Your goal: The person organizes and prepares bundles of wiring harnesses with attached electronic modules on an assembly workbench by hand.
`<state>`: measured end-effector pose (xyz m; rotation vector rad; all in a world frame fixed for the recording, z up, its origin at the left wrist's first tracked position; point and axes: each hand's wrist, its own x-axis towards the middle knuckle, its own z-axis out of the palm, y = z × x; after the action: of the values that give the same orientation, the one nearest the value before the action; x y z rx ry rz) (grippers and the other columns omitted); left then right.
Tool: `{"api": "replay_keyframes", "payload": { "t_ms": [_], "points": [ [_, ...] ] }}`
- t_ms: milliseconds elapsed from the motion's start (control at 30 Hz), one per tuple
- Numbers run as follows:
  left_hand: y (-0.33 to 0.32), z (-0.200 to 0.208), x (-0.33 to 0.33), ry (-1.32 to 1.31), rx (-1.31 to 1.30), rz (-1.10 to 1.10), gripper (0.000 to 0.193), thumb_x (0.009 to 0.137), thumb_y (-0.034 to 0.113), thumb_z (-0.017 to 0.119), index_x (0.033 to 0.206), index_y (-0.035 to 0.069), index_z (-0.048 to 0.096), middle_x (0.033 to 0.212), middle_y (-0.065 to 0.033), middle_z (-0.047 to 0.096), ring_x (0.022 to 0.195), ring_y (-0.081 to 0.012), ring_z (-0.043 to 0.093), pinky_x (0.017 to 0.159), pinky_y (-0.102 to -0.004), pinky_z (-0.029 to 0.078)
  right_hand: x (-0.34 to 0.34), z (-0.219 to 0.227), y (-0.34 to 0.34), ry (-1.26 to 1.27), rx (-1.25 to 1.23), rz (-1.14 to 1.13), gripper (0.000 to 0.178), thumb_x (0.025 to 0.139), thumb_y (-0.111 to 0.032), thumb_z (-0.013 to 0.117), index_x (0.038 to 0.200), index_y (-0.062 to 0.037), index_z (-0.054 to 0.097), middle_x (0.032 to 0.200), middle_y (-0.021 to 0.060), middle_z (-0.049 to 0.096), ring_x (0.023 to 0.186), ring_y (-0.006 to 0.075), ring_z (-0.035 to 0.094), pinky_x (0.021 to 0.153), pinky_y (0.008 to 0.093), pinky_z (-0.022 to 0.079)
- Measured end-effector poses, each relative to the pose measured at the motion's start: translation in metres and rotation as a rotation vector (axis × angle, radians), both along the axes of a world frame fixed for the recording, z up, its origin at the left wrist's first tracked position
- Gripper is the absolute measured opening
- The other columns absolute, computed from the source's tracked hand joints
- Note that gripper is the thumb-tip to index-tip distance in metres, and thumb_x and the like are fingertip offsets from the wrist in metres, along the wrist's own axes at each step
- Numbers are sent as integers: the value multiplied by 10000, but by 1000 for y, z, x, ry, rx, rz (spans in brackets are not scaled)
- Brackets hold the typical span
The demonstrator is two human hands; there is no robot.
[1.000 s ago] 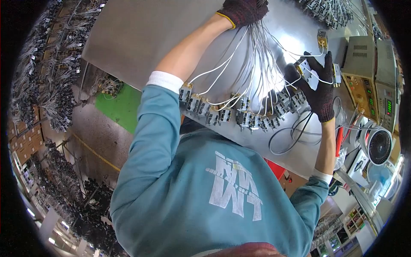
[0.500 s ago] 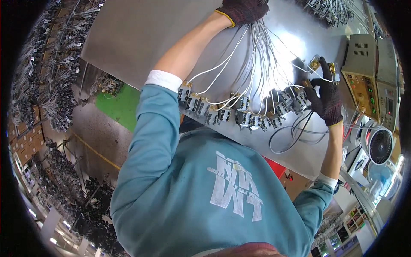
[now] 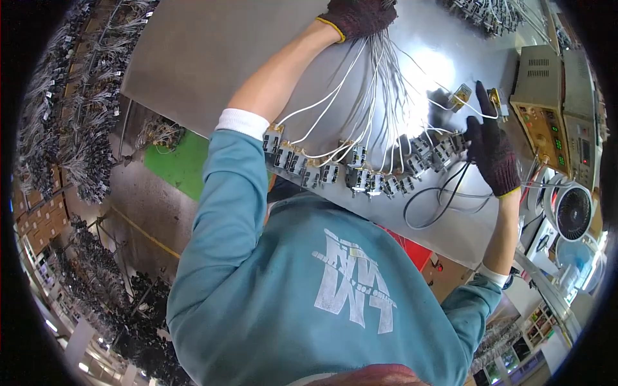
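My left hand (image 3: 362, 18), in a dark knitted glove with a yellow cuff, is closed around a bundle of white wires (image 3: 376, 71) at the far edge of the picture. The wires fan out toward me. At their near ends, several small grey box-shaped electrical parts (image 3: 360, 180) lie in an uneven row along the metal table's near edge. My gloved right hand (image 3: 494, 151) is over the right end of this row, its fingers apart and the index finger stretched out. Two brass-coloured parts, one on the left (image 3: 459, 98) and one on the right (image 3: 494, 101), flank that fingertip.
Boxy instruments (image 3: 543, 106) with lit displays stand on the right, beside a round fan (image 3: 571, 213). A grey cable loop (image 3: 428, 222) lies near the table edge. More wired parts (image 3: 486, 14) are piled at the far right. Hanging wire bundles (image 3: 80, 116) line the left side.
My left hand and the wire bundle have shifted slightly left, and the row of parts with them. My right hand has moved a little nearer to me.
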<state>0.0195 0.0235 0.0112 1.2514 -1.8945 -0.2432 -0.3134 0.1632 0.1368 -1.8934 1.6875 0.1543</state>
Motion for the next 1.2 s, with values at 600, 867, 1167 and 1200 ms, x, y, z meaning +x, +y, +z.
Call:
{"api": "replay_keyframes", "payload": {
  "t_ms": [600, 867, 1167, 1200],
  "points": [
    [-20, -29, -2, -56, -140, -2, 310, 891, 275, 705, 1136, 85, 716, 949, -186, 742, 911, -399, 693, 823, -553, 552, -25, -72, -49, -110, -665, 509, 465, 869, -135, 847, 1312, -105, 708, 1503, 178, 585, 1312, 385, 618, 1088, 496, 526],
    [-11, -17, -3, -42, -33, -12, 336, 908, 284, 695, 1178, 86, 724, 972, -184, 746, 899, -389, 691, 820, -542, 555, -41, -72, -42, -5, -659, 505, 335, 942, -253, 780, 1233, -92, 745, 1367, 198, 655, 1187, 407, 669, 987, 487, 555],
    [-9, -16, -5, -81, -17, -3, 289, 909, 277, 700, 1153, 122, 718, 918, -188, 723, 885, -381, 690, 796, -549, 554, -103, -79, -45, -198, -322, 674, 734, 826, -89, 864, 1480, -3, 542, 1324, 273, 680, 1089, 470, 711, 920, 511, 582],
    [-11, -20, -5, -58, -46, -9, 286, 910, 274, 697, 1150, 119, 717, 912, -186, 723, 882, -380, 690, 795, -548, 555, -110, -83, -48, -275, -185, 629, 775, 785, -72, 897, 1474, 0, 549, 1296, 267, 700, 1082, 465, 716, 908, 502, 585]
  ]
}}
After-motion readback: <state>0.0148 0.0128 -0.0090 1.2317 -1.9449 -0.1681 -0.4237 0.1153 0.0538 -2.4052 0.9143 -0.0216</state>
